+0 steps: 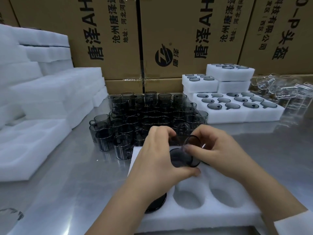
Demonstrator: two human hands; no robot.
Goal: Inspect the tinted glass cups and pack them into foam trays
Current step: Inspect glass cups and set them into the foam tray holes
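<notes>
seated cup (157, 203) mostly hidden under left forearm (135, 192); clear glassware (279, 87) blurred

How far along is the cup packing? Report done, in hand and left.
Done: filled foam trays stand back right, and one packed cup sits in the near tray. In hand: the left hand and right hand hold a tinted cup over that tray. Left: two empty pockets in it, plus the cluster of loose cups on the table.
</notes>
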